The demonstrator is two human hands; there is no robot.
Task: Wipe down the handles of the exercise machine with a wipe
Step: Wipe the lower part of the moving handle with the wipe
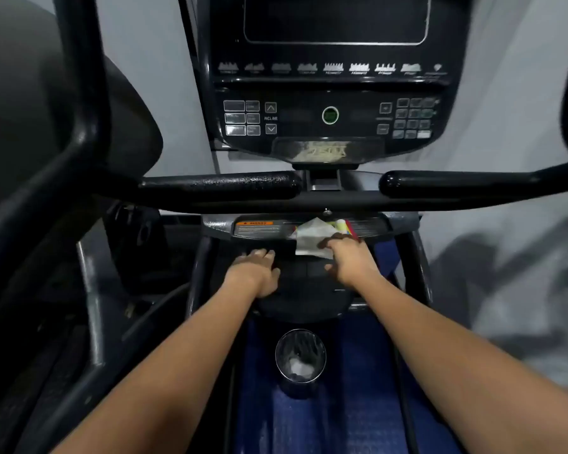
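Note:
Two black padded handles run across the middle of the exercise machine, the left handle [220,185] and the right handle [456,183]. Below them, on the ledge with the warning label [258,226], lies a white wipe [312,239]. My right hand [350,258] pinches the wipe at its lower right edge. My left hand [254,271] lies flat, fingers straight, on the black cover just left of it, holding nothing. Both hands are well below the handles.
The console [328,116] with buttons and a dark screen rises behind the handles. Curved black arm bars [79,126] stand at far left and far right. A shiny round cup [300,357] with crumpled white material sits low in the centre on blue flooring.

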